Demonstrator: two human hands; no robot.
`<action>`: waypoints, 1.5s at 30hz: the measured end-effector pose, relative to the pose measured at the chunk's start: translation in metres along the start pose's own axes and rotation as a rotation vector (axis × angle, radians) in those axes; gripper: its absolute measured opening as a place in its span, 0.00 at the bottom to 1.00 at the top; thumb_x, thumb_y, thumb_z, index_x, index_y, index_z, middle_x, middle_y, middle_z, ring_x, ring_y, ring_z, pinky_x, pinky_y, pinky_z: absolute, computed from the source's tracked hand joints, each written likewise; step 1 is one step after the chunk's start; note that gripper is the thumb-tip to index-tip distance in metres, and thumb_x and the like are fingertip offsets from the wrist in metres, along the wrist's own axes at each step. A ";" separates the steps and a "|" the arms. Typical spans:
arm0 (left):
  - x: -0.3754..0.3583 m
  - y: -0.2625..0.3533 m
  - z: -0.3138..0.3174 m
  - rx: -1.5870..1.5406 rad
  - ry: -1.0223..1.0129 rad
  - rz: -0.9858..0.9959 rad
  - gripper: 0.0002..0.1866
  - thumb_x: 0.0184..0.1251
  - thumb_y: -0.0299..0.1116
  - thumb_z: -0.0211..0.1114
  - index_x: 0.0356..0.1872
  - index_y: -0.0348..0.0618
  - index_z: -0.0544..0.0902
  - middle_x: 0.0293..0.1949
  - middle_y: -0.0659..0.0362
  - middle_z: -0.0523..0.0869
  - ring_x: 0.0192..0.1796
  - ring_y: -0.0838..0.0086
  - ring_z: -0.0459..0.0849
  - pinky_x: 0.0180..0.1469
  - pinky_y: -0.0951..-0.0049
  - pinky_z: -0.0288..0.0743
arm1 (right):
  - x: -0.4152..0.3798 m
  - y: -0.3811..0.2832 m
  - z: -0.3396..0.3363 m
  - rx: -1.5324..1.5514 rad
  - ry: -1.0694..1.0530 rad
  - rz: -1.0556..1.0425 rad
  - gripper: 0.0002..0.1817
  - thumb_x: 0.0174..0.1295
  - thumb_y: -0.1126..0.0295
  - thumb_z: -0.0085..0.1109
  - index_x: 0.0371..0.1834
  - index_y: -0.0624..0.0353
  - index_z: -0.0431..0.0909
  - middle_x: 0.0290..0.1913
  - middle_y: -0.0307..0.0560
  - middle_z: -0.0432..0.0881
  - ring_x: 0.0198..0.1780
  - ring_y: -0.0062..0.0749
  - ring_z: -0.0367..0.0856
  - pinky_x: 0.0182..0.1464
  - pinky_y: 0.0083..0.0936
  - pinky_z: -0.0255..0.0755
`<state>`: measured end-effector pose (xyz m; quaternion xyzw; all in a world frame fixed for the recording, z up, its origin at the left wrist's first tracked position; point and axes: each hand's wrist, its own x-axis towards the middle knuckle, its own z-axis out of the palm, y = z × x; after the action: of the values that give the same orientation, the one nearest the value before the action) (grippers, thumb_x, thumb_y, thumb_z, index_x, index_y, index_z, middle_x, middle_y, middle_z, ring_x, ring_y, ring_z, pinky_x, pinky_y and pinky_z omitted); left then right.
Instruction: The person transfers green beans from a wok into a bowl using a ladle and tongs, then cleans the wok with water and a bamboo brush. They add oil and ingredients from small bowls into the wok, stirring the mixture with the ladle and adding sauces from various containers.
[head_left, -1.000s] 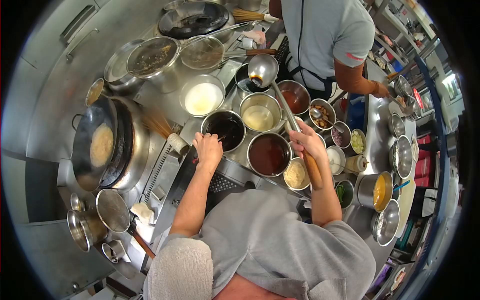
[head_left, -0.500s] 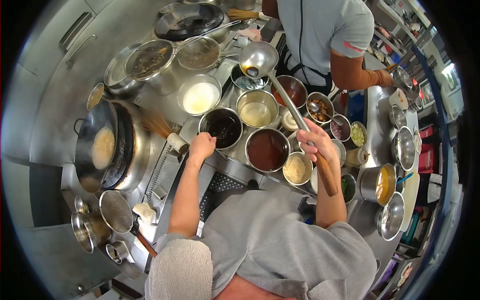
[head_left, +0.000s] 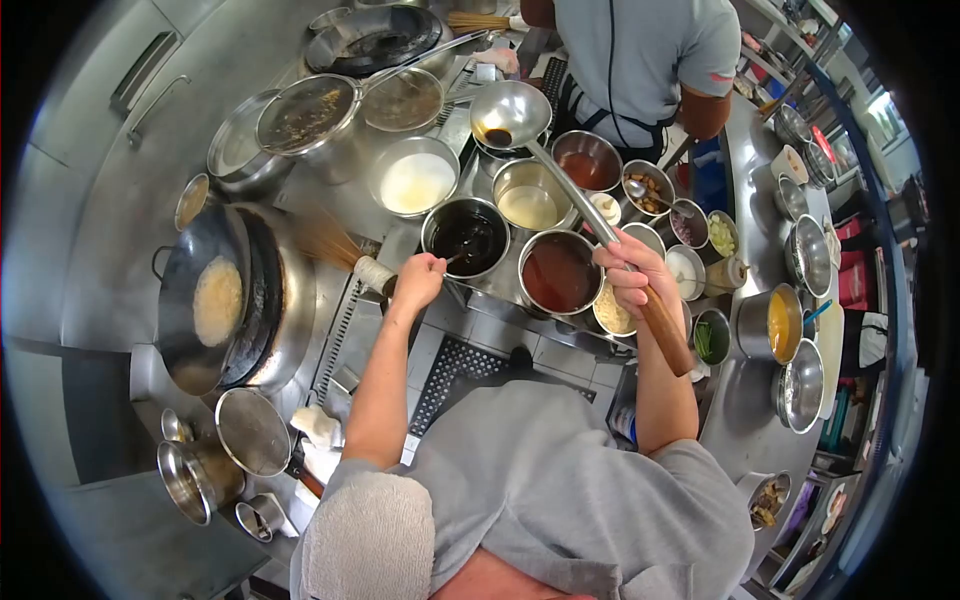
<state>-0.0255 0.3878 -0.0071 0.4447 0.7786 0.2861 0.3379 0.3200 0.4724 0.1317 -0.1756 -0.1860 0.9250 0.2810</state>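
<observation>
My right hand grips the wooden handle of a long steel ladle, whose bowl hangs over the far sauce pots with a little dark liquid in it. My left hand pinches a small spoon handle at the rim of a pot of dark sauce. Beside that pot stand a red-brown sauce pot, a pale liquid pot and a white liquid bowl. To the left, a wok holds a pale round of batter or egg.
Another person in a grey shirt and apron stands at the far side. Small condiment tubs line the right counter with a pot of yellow sauce. A strainer, bamboo brush and second wok lie nearby.
The ladle bowl has drifted slightly left and toward me over the pots. My left hand has stayed at the dark sauce pot's rim, now pinching the spoon. The other person has stepped back.
</observation>
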 end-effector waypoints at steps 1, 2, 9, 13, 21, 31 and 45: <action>0.002 0.003 0.002 0.031 0.000 0.019 0.18 0.67 0.43 0.59 0.32 0.35 0.84 0.31 0.42 0.85 0.39 0.47 0.85 0.44 0.55 0.76 | 0.003 0.002 0.000 -0.030 0.014 0.001 0.15 0.71 0.75 0.50 0.60 0.55 0.67 0.30 0.36 0.65 0.15 0.06 0.60 0.09 0.07 0.55; 0.004 0.005 0.003 0.059 0.000 0.037 0.18 0.68 0.43 0.59 0.32 0.34 0.84 0.31 0.42 0.85 0.39 0.48 0.85 0.44 0.55 0.76 | 0.005 0.006 -0.001 -0.082 0.050 -0.013 0.15 0.71 0.75 0.50 0.59 0.54 0.67 0.30 0.35 0.66 0.15 0.06 0.60 0.09 0.08 0.55; 0.006 -0.018 -0.005 -0.287 -0.072 0.004 0.16 0.71 0.39 0.59 0.26 0.39 0.79 0.20 0.64 0.76 0.23 0.79 0.71 0.27 0.74 0.64 | 0.004 0.019 -0.001 -0.216 0.165 -0.049 0.15 0.70 0.74 0.52 0.57 0.52 0.68 0.29 0.35 0.67 0.15 0.07 0.60 0.09 0.09 0.54; -0.021 -0.019 -0.030 -0.564 -0.150 -0.110 0.14 0.71 0.37 0.58 0.28 0.39 0.79 0.19 0.67 0.74 0.23 0.84 0.68 0.25 0.79 0.61 | -0.011 0.035 0.006 -0.232 0.159 -0.030 0.15 0.69 0.74 0.52 0.58 0.52 0.68 0.28 0.35 0.67 0.14 0.07 0.60 0.08 0.09 0.54; -0.046 0.000 -0.079 -0.587 -0.093 0.074 0.15 0.76 0.39 0.56 0.32 0.39 0.80 0.20 0.68 0.74 0.22 0.85 0.68 0.25 0.80 0.59 | -0.051 0.090 0.032 -0.242 0.195 -0.044 0.21 0.67 0.74 0.55 0.63 0.58 0.66 0.28 0.34 0.66 0.13 0.06 0.59 0.08 0.08 0.55; -0.019 -0.011 -0.068 -0.022 0.167 0.451 0.15 0.73 0.40 0.55 0.38 0.36 0.82 0.31 0.44 0.85 0.35 0.46 0.83 0.38 0.59 0.74 | -0.075 0.135 0.061 -0.367 0.310 -0.049 0.30 0.65 0.73 0.56 0.70 0.64 0.60 0.27 0.34 0.64 0.13 0.05 0.56 0.08 0.07 0.54; -0.055 0.027 -0.050 0.239 0.305 0.469 0.13 0.72 0.37 0.55 0.33 0.38 0.80 0.29 0.40 0.82 0.37 0.40 0.81 0.38 0.48 0.71 | -0.092 0.090 0.023 -0.235 0.204 0.080 0.30 0.64 0.75 0.55 0.71 0.60 0.60 0.28 0.36 0.66 0.14 0.08 0.61 0.09 0.10 0.58</action>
<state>-0.0309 0.3433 0.0583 0.6009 0.7247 0.3260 0.0868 0.3413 0.3433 0.1327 -0.3077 -0.2563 0.8846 0.2390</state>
